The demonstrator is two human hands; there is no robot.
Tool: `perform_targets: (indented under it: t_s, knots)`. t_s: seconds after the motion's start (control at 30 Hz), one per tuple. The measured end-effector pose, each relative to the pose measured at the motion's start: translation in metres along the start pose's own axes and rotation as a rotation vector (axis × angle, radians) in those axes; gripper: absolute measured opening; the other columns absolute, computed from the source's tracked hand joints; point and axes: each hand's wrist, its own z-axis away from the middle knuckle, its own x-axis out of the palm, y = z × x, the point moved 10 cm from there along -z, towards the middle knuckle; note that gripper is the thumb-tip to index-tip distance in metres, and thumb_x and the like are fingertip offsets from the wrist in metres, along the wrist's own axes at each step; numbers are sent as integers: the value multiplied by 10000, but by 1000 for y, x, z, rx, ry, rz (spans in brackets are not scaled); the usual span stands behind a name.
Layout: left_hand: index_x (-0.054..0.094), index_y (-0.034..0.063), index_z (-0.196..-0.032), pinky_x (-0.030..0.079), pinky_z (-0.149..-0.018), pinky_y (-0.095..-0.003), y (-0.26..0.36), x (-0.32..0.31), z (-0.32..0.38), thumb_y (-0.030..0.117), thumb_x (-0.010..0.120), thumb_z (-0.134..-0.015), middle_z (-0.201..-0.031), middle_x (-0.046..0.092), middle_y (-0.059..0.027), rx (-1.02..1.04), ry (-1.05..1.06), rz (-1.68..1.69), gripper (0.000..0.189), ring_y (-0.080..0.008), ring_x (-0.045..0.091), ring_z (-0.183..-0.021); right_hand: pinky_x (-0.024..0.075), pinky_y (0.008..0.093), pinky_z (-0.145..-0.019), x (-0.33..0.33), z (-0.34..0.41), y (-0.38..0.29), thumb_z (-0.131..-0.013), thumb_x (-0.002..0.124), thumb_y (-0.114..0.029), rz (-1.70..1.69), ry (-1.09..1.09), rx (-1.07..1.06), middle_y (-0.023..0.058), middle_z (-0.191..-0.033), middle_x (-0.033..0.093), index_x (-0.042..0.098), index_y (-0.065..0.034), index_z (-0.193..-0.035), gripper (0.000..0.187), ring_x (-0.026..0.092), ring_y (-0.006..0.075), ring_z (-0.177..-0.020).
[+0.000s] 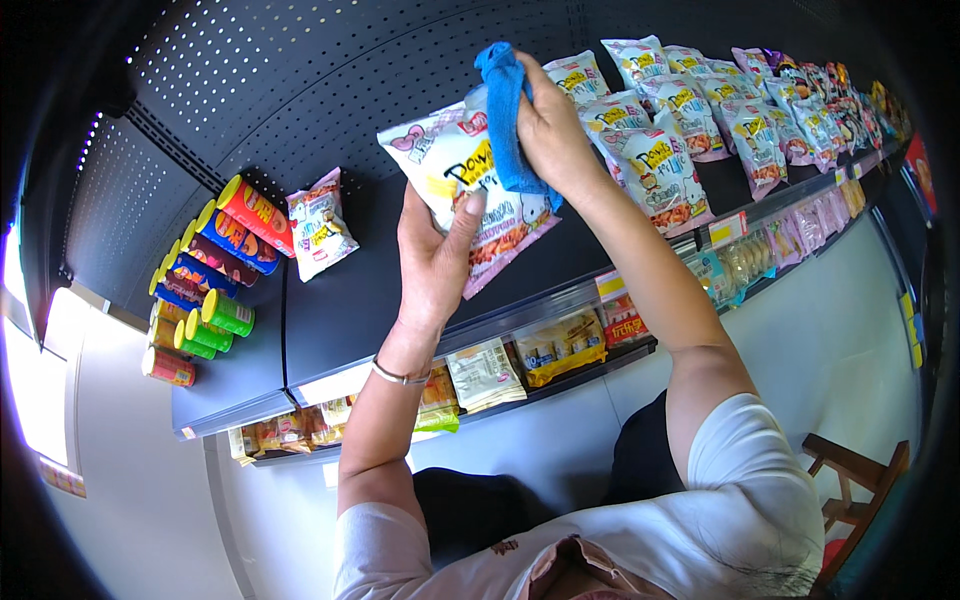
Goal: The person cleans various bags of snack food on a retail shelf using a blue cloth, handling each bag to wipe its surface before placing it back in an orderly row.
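My left hand holds a white and pink snack bag from below, its thumb on the front of the bag. A blue cloth is in my right hand, which presses it against the bag's right side; part of that side is hidden. The bag is raised above a dark metal shelf. A similar snack bag lies on the shelf to the left, beside the canisters.
Canisters with yellow lids stand at the left. Several snack bags fill the right of the shelf. Packaged foods sit on a lower shelf behind a clear front edge. A wooden stool or chair is at the lower right.
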Motion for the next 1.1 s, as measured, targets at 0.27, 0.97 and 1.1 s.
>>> perform_targets:
  t_s: [0.27,0.97,1.1]
  knots:
    - [399,-24,-1434,440,-1051,-339,37,2,25,-47,586,-961,-1360,529,-126,224,14,-323,510,-202,514,-1251,300,536,-1187,19,58,-131,-982,602,-318,264,-12,-634,149,-1530,476,550,-132,-1436,494,437,350,-1427]
    - [459,-12,-1354,531,-921,-309,16,7,20,57,637,-997,-1207,638,-107,122,-99,-258,405,-150,613,-1102,494,481,-1012,12,58,-148,-919,692,-156,262,-63,-780,122,-1282,671,647,-146,-1320,404,667,299,-1164]
    - [475,-28,-1328,525,-905,-310,29,20,12,48,671,-973,-1148,660,-114,171,-145,-253,412,-153,615,-1098,474,469,-978,-9,39,-127,-879,742,-151,256,60,-714,87,-1084,741,696,-147,-1197,322,704,263,-1030]
